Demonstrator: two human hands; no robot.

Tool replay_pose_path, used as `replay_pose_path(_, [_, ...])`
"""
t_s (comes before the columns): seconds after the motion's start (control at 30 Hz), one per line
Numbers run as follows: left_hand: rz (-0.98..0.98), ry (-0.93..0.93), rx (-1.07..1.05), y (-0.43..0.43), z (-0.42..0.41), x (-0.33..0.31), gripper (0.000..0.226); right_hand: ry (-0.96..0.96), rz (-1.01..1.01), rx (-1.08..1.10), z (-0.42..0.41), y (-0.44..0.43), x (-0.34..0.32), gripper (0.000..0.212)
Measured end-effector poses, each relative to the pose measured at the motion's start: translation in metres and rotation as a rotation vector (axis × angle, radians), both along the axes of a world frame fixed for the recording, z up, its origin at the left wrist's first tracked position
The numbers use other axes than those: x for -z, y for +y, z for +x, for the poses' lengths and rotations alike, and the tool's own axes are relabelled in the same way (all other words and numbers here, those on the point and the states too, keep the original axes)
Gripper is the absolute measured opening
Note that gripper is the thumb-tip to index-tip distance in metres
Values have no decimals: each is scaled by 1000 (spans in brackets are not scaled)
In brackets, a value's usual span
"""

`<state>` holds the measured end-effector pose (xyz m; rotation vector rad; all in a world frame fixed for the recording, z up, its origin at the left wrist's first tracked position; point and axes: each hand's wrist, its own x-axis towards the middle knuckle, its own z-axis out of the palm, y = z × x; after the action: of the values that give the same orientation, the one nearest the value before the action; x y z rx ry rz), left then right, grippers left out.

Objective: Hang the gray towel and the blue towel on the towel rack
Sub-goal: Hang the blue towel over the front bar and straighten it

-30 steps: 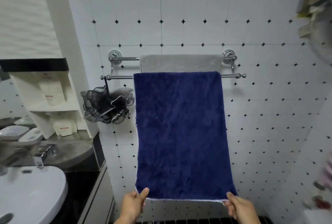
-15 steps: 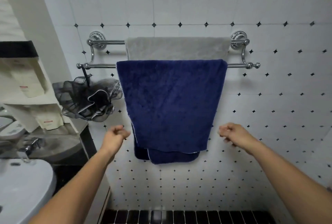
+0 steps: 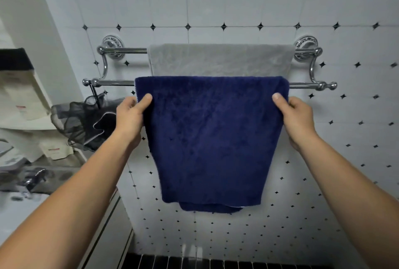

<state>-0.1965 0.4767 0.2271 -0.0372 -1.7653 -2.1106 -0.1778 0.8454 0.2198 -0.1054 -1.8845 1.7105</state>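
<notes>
My left grip (image 3: 131, 115) pinches the left edge of the dark blue plush towel (image 3: 211, 139), thumb flat on the front face and fingers curled out of sight behind it. My right grip (image 3: 296, 116) pinches the right edge the same way, at about the same height, a little below the fold. Both bare forearms reach up from the bottom corners of the view.

The blue towel is folded over the front bar of the chrome double-bar towel rack (image 3: 306, 85). Its front layer hangs down, and a back layer shows a little lower beneath the bottom hem. Behind and above it, the pale gray terry towel (image 3: 220, 59) lies over the rear bar between the two round wall mounts, its lower part hidden by the blue one.

A black mesh bath pouf (image 3: 86, 122) hangs on a cord from the left end of the front bar, just beside my left grip. The rack is fixed to a white tiled wall with small black diamonds (image 3: 237, 3). Further left is a cream shelf unit holding pale bottles (image 3: 23, 100), with a blurred chrome tap (image 3: 35, 179) below it.
</notes>
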Motion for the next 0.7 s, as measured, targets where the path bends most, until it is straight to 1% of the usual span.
replay_pose_path(0.1, [10,13,-33,0,-3,-15,18,36,-73,37,-3,-3,-14,38])
replay_pose_path(0.17, [-1,-8,10,-1,-5,-18,12,45,-100,29,-3,-5,-16,30])
replay_pose_path(0.23, [-5,-45,50,-5,-6,-16,8,32,-97,31,0,-5,-13,27])
replay_pose_path(0.3, [-11,-75,60,-9,-5,-11,9,15,-101,35,4,-2,-10,26])
replay_pose_path(0.33, [-16,-85,50,-10,-3,-10,13,6,-99,32,6,0,-9,24])
replay_pose_path(0.4, [-16,-99,24,-10,-1,-8,24,-15,-91,22,10,1,-9,25])
replay_pose_path(0.43, [-13,-95,19,-10,1,-9,24,-28,-81,22,11,1,-10,26])
replay_pose_path(0.53, [25,-70,58,-7,7,-18,16,-58,-64,33,13,0,-15,36])
replay_pose_path(0.57, [56,-68,103,-8,8,-21,23,-63,-60,37,14,0,-17,34])
replay_pose_path(0.63, [191,-108,215,-9,7,-25,54,-74,-47,34,15,-1,-21,24])
replay_pose_path(0.67, [276,-142,252,-10,4,-24,64,-80,-44,35,16,-2,-24,19])
replay_pose_path(0.7, [339,-176,273,-12,0,-22,65,-78,-41,45,16,-3,-26,15])
